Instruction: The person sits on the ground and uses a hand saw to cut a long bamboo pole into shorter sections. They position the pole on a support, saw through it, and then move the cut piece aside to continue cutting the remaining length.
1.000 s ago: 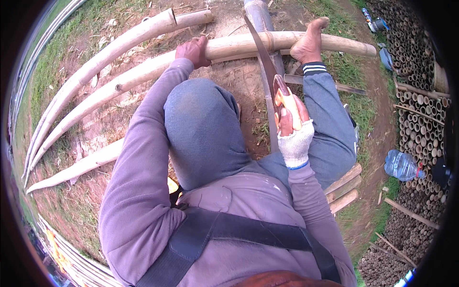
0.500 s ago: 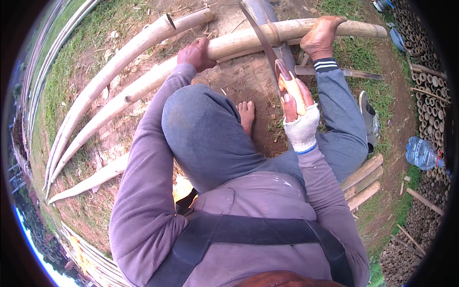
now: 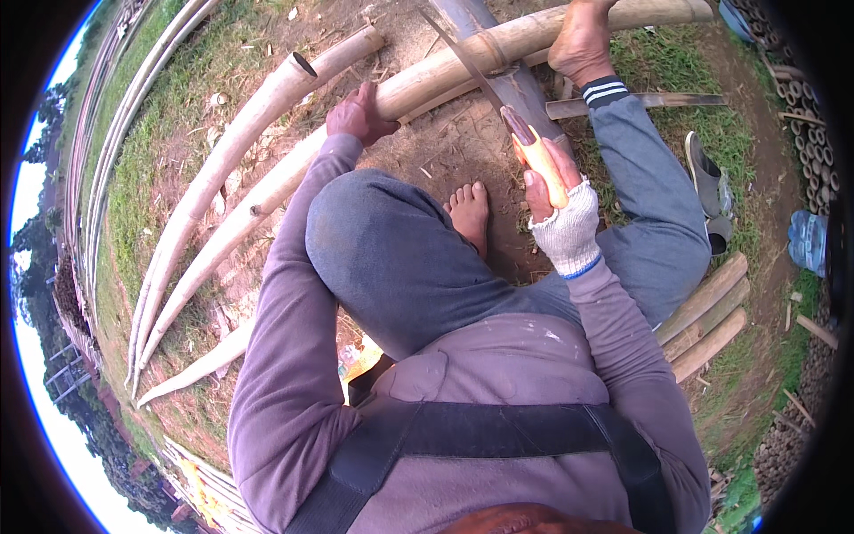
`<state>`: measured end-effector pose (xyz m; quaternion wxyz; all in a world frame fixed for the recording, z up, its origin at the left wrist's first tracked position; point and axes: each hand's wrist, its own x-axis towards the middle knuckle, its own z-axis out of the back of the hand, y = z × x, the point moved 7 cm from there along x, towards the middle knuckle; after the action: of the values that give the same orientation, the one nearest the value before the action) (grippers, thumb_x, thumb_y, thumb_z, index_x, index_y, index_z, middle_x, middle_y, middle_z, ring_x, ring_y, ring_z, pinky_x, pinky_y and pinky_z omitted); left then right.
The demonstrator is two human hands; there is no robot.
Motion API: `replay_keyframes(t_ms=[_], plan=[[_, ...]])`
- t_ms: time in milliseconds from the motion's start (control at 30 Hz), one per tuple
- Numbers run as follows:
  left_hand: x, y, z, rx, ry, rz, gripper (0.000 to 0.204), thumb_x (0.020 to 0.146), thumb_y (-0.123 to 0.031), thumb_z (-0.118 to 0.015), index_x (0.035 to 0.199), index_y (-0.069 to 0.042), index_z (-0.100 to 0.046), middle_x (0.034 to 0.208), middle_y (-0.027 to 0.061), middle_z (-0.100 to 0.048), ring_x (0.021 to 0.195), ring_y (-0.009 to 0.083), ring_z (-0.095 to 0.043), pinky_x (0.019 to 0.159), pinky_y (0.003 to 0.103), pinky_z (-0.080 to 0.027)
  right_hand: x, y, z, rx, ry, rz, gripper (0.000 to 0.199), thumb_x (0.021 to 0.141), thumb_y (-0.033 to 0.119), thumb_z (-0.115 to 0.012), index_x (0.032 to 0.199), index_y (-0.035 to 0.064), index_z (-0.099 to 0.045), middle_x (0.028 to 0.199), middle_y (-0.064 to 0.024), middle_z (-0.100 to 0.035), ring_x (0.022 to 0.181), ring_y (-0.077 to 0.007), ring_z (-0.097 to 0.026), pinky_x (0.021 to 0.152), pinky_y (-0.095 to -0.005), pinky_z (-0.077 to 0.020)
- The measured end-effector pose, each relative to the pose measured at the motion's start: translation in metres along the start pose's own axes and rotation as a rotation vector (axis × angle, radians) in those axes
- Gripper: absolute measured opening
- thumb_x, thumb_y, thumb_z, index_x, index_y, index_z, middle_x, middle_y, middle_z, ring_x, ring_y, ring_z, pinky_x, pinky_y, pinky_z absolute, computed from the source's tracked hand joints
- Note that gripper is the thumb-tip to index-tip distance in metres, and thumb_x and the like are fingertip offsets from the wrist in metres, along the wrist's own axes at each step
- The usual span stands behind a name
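Observation:
A long pale bamboo pole (image 3: 427, 84) runs across in front of me, from the far right down to the left. My left hand (image 3: 360, 116) is bare and closed around it, left of the cut spot. In my right hand (image 3: 560, 191), which wears a white fingerless knit glove, is the wooden handle of a saw (image 3: 541, 167). The saw's long blade crosses the pole beside a node; how deep it sits in the bamboo I cannot tell. My bare right foot (image 3: 583, 49) presses on the pole further right. Beneath the pole lies a thick grey support pole (image 3: 525, 100).
More bamboo poles (image 3: 231, 151) lie to the left. A flat strip with a dark edge (image 3: 658, 104) rests beyond my right shin. Shoes (image 3: 707, 178), short bamboo pieces (image 3: 707, 329), a blue-tinted plastic bottle (image 3: 808, 242) and stacked cut bamboo (image 3: 814, 160) are on the right.
The whole view has shifted and turned slightly. My right hand has drawn the saw a little back toward me. My left hand and foot keep their places on the pole.

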<state>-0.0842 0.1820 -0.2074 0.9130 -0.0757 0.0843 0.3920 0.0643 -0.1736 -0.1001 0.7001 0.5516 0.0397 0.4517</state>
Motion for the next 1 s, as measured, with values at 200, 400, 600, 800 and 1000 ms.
replay_keyframes(t_ms=[200,400,600,800,1000], plan=[[-0.006,-0.001,-0.001,0.022,-0.019,0.012,0.085,0.074,-0.06,-0.09,0.136,-0.015,-0.053,0.119,0.0174,-0.074,0.107,0.0385,-0.075,0.093,0.051,-0.059,-0.048,-0.01,0.02,0.074,0.018,-0.097,0.049,0.103,0.016,-0.072,0.144,-0.0078,-0.06,0.127,-0.0239,-0.072,0.112,-0.0308,-0.074,0.099,-0.0403,-0.0576],[-0.004,-0.009,0.002,-0.008,-0.025,-0.01,0.086,0.074,-0.057,-0.092,0.139,-0.016,-0.054,0.122,0.0172,-0.073,0.111,0.0385,-0.074,0.094,0.051,-0.06,0.076,-0.02,-0.052,-0.095,0.018,-0.075,0.041,0.102,0.019,-0.074,0.135,-0.0044,-0.066,0.12,-0.0231,-0.076,0.108,-0.0373,-0.076,0.095,-0.0391,-0.0583],[-0.004,-0.002,-0.001,-0.032,-0.025,0.007,0.087,0.074,-0.055,-0.092,0.143,-0.017,-0.054,0.122,0.0188,-0.072,0.112,0.0401,-0.074,0.095,0.052,-0.059,-0.031,0.004,0.027,0.009,0.071,-0.1,0.051,0.1,0.013,-0.074,0.144,-0.0071,-0.059,0.126,-0.0235,-0.074,0.11,-0.0301,-0.076,0.097,-0.0397,-0.0584],[0.001,-0.008,-0.006,0.01,0.009,0.022,0.093,0.074,-0.058,-0.09,0.151,-0.021,-0.052,0.133,0.0171,-0.072,0.117,0.0389,-0.073,0.098,0.05,-0.059,0.007,-0.02,-0.007,0.027,0.03,-0.1,0.045,0.102,0.015,-0.073,0.141,-0.0059,-0.062,0.121,-0.0213,-0.075,0.108,-0.0267,-0.074,0.094,-0.0374,-0.0574],[-0.001,0.005,-0.007,0.007,-0.041,0.016,0.095,0.071,-0.058,-0.092,0.15,-0.024,-0.054,0.133,0.0119,-0.073,0.118,0.0373,-0.073,0.098,0.051,-0.059,0.064,-0.016,-0.031,0.075,0.134,-0.2,0.037,0.102,0.018,-0.077,0.126,-0.0053,-0.062,0.102,-0.0111,-0.073,0.086,-0.0123,-0.069,0.078,-0.0288,-0.057]])
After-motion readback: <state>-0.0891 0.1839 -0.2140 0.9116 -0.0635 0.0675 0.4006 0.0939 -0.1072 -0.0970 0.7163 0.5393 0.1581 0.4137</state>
